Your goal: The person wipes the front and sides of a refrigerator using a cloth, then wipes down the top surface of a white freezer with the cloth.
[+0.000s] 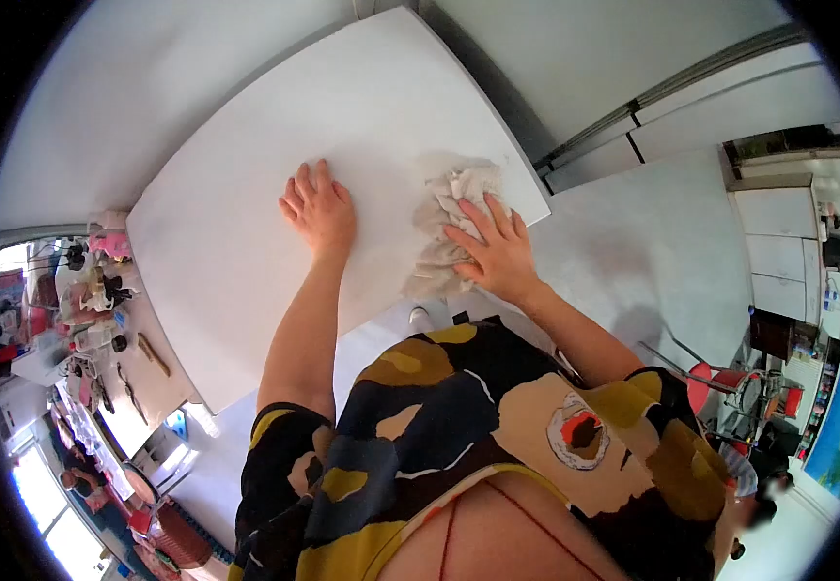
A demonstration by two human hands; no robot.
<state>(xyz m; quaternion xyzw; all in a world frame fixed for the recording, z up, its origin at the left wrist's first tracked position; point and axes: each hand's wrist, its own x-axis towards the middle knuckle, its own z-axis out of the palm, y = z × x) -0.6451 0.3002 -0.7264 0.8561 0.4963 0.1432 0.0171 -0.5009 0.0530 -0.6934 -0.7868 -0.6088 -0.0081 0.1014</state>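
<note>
My left hand rests palm down on a large white tabletop, its fingers apart and holding nothing. Toward the right edge of the same surface, my right hand holds a crumpled off-white cloth down against it. The fingers of that hand are spread over the cloth's folds. Part of the cloth is hidden beneath the palm. A faint grey smudge shows on the white surface beyond the cloth.
At the left, a side table carries bottles, tools and other small items. White drawers stand at the right. A red chair is at the lower right, near another person. A wall borders the tabletop's far side.
</note>
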